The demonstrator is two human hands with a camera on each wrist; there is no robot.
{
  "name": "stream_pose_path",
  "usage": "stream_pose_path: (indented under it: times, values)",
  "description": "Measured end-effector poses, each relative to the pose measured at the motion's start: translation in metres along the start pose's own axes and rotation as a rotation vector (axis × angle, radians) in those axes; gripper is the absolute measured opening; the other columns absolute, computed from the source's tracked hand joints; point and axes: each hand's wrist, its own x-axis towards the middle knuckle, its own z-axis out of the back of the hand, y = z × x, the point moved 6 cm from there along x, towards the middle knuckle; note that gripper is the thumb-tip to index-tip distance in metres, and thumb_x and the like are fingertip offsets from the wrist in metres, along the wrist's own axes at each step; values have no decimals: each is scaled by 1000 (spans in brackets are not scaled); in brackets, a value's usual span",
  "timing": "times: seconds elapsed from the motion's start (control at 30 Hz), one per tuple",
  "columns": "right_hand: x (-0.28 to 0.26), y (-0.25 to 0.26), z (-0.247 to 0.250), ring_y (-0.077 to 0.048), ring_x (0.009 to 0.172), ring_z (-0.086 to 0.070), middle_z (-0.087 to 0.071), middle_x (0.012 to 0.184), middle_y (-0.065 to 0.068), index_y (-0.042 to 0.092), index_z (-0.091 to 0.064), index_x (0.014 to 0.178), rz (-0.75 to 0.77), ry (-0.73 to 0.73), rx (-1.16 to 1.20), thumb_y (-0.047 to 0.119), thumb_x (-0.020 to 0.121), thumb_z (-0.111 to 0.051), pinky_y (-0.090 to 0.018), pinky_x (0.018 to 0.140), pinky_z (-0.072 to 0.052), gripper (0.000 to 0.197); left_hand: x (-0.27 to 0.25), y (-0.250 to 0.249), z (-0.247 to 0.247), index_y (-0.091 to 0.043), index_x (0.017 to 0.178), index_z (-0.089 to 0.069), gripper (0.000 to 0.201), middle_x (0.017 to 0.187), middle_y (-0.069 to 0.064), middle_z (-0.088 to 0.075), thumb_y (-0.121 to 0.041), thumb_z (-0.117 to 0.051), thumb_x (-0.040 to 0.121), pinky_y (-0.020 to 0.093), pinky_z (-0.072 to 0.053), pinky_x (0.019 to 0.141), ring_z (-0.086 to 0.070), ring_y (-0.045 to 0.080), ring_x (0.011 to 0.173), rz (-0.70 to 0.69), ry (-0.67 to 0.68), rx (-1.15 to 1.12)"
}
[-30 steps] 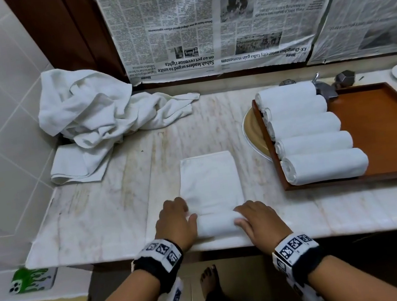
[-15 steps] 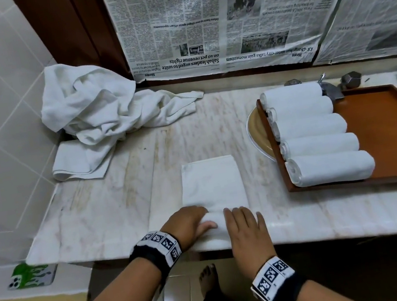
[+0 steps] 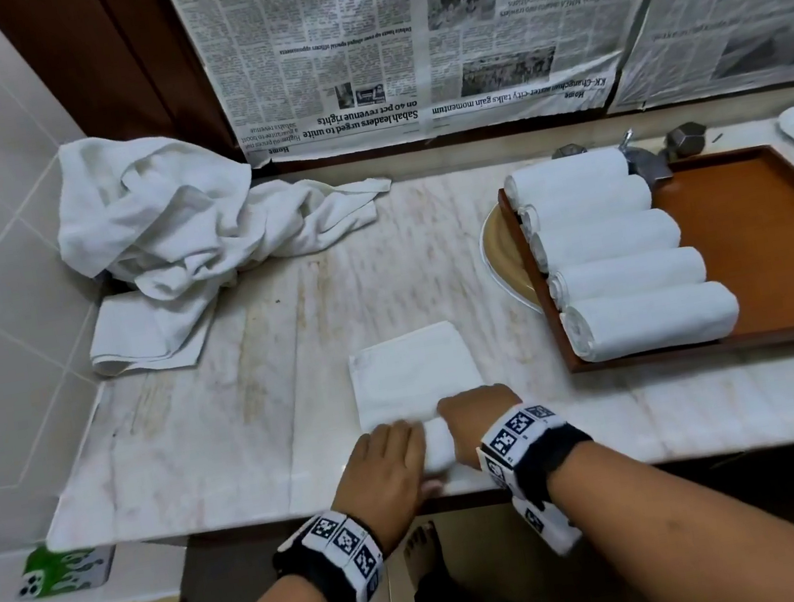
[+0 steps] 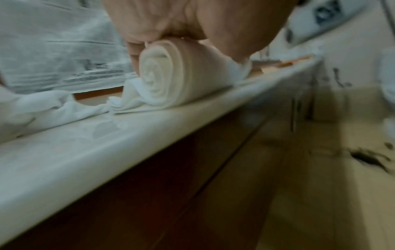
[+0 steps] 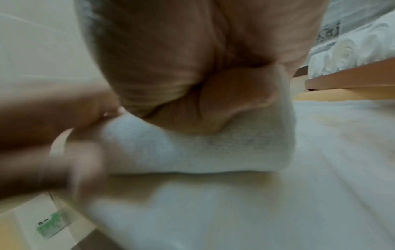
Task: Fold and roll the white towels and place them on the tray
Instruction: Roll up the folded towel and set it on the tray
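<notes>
I've got L hand [image 3: 384, 464] & R hand [image 3: 476, 418] w/ fingers curled over the half-rolled towel [image 3: 415, 381] at the counter's [image 3: 240, 377] near edge, left of the tray [image 3: 765, 242].

Folded white towel [image 3: 414, 376] lies flat on marble counter [image 3: 228, 431], just left of wooden tray [image 3: 790, 238], its near end rolled up. Left hand [image 3: 386, 474] & right hand [image 3: 476, 418] both sit on the roll, fingers curled over it, by counter's front edge. Five rolled towels [image 3: 627, 259] lie side by side in tray's left part. Heap of loose towels [image 3: 181, 231] well left of tray, at back-left corner. Newspaper [image 3: 394, 30] on wall behind tray.
</notes>
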Motion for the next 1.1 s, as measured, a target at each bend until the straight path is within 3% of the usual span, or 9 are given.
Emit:
stream_pose_path:
  times: [0.1, 0.2, 0.3, 0.43, 0.53, 0.63, 0.77, 0.93, 1.1]
  values:
    - [-1, 0, -2, -25, 99, -62, -64, 113, -3, 21, -57, 114, -19, -11, 4, 28, 86, -56, -35, 81, -47, 29, 14, 14, -4, -9, 89, -64, 65, 79, 8, -62, -67, -34, 90, 30, -47, 52, -58, 26, 65, -4, 76, -90]
    - [-18, 7, 1, -30, 91, -55, -54, 105, -9, 14, -58, 106, -99, -250, -38, 22, 68, -72, -38, 74, -44, 41, 33, 25, 2, -9, 95, -62, 88, 91, 10, -65, -83, -18, 80, 32, -46, 69, -62, 28, 82, 31, 259, -256]
    - [-29, 12, -9, -30, 72, -54, -55, 86, -10, 12, -64, 94, -166, -384, -93, 13, 40, -81, -41, 66, -48, 57, 41, 39, 0, -11, 96, -60, 68, 99, 7, -67, -76, -43, 84, 30, -42, 79, -60, 23, 90, 160, 375, -484]
    - [-34, 10, -18, -29, 75, -55, -55, 87, -7, 15, -61, 104, -166, -394, -65, 9, 52, -81, -41, 69, -47, 56, 47, 49, -5, -24, 75, -53, 49, 83, -3, -61, -70, -47, 88, 30, -40, 77, -54, 16, 80, 233, 540, -682]
    - [-30, 5, -11, -28, 100, -54, -54, 109, -5, 18, -46, 122, -144, -224, -38, 13, 73, -70, -38, 80, -43, 55, 47, 43, -4, -27, 71, -51, 53, 84, -1, -61, -70, -27, 93, 33, -42, 76, -56, 20, 80, 270, 501, -533]
    - [-15, 0, -2, -26, 100, -57, -59, 109, -3, 20, -49, 116, -100, -178, -24, 21, 81, -62, -35, 76, -40, 37, 29, 23, 8, -17, 92, -64, 50, 93, 8, -60, -50, -26, 93, 37, -44, 68, -58, 30, 77, 254, 166, -104]
    - [7, -8, 2, -25, 97, -63, -65, 109, -4, 20, -59, 113, -14, -48, 22, 32, 86, -56, -34, 77, -49, 30, -2, -3, -5, -2, 132, -54, 65, 118, 18, -57, -49, -45, 89, 47, -50, 84, -55, 36, 97, 127, 69, 19]
    - [20, -10, 7, -22, 87, -59, -67, 106, -3, 21, -61, 108, 12, 67, 1, 30, 85, -55, -31, 72, -46, 25, 23, 18, 4, -10, 99, -62, 70, 80, 10, -61, -71, -32, 84, 36, -45, 51, -60, 30, 65, 123, 185, -16]
    - [3, -4, 9, -29, 112, -47, -48, 124, -8, 19, -49, 124, -115, -208, -62, 31, 85, -60, -38, 87, -38, 43, 50, 46, -5, -14, 107, -57, 58, 105, 8, -67, -68, -44, 90, 33, -46, 79, -62, 27, 97, 203, 454, -339]
